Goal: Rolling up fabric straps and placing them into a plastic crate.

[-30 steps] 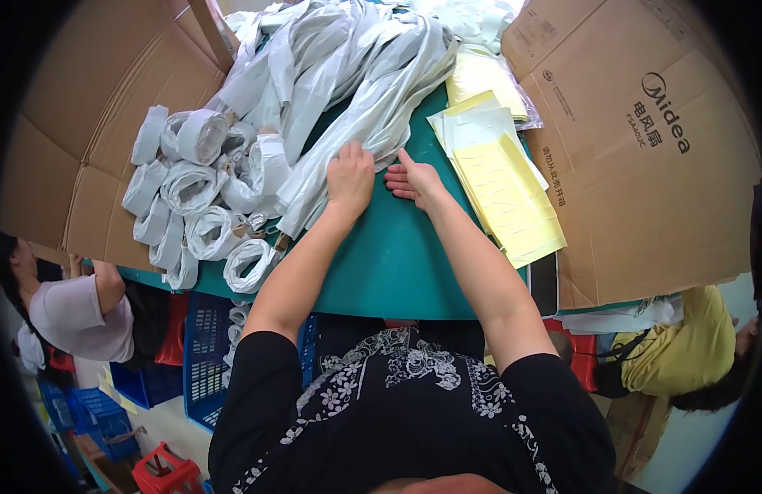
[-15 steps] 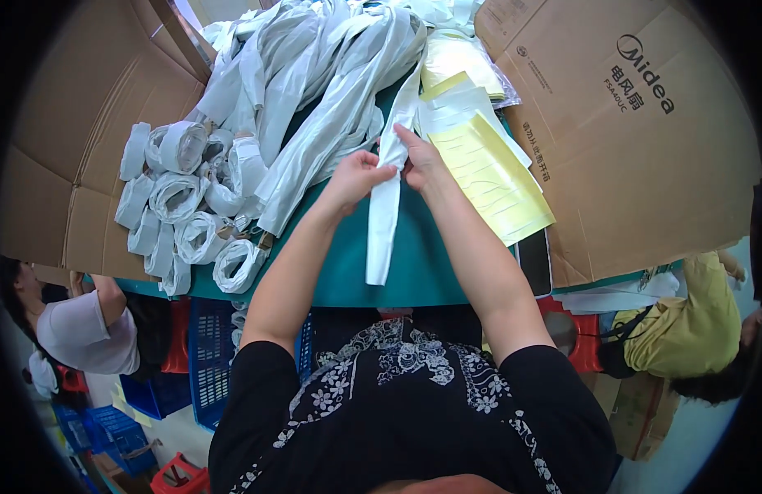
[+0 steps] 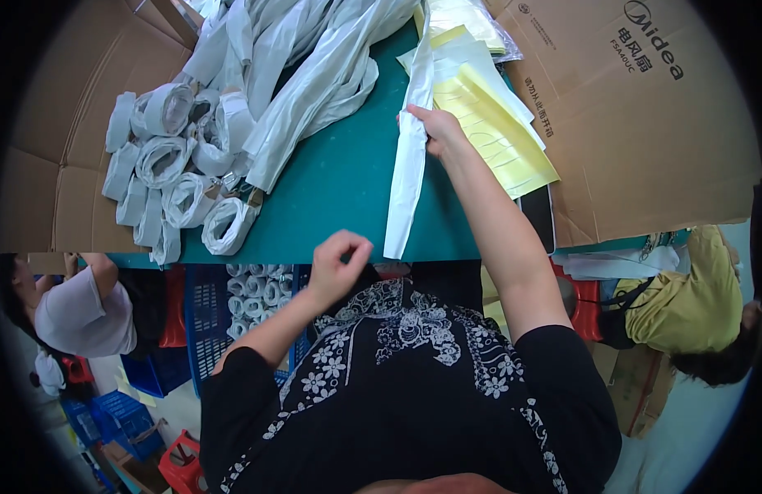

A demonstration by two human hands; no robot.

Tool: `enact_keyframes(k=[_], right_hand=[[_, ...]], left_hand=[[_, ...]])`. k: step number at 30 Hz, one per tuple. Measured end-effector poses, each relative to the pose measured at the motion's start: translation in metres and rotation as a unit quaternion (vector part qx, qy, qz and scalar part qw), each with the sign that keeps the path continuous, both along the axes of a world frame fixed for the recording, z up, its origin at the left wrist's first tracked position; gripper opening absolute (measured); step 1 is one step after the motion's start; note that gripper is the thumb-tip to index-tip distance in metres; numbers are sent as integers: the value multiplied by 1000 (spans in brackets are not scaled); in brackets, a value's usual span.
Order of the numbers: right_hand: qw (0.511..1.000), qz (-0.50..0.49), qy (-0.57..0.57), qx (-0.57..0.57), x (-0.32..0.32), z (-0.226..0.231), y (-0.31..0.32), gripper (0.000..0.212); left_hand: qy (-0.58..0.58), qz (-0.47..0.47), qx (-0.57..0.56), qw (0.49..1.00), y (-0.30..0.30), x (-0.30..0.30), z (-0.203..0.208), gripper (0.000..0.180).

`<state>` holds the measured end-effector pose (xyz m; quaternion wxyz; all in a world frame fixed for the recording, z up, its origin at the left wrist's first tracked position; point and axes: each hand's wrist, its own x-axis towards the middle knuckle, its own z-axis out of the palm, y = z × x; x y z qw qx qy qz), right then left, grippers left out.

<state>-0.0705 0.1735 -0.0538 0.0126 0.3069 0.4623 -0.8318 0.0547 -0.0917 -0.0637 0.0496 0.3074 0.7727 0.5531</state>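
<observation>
A long, flat white plastic strip (image 3: 407, 177) runs from the far side of the table toward me, its near end lying close to the table's front edge. My right hand (image 3: 440, 132) grips it about midway, the thumb on top and the other fingers partly hidden behind. Back near my body, in front of the table edge, my left hand (image 3: 341, 262) is away from the strip. Its fingers are curled in, and nothing shows in them. A large bundle of similar white strips (image 3: 315, 90) spreads over the table's far left. Beside it sit several rolled white coils (image 3: 187, 198), stacked together.
Yellow and white sheets (image 3: 500, 140) lie right of the strip, near a dark flat phone-like object (image 3: 537, 218). Cardboard walls (image 3: 628, 148) flank the green table (image 3: 323, 193). Below its edge, a blue crate (image 3: 208, 313) holds more coils. Other people sit at either side.
My left hand has let go of the strip and drawn back toward my body. The right hand keeps its hold. The whole view has shifted, with the table now higher in the picture.
</observation>
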Motion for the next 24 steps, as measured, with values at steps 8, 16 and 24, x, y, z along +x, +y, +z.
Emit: enact_keyframes(k=[8,16,24], right_hand=[[992,-2,52,-119,-8,-27,-10,30],[987,-14,84,-133,2,-27,-25,35],[981,-144,42,-119,-6,-30,-37,33]], left_hand=[[-52,140,124,981,18,39,1,21],[-247,186,198,930,20,16,-8,20],[-255,173,264,914,23,12,-18,24]])
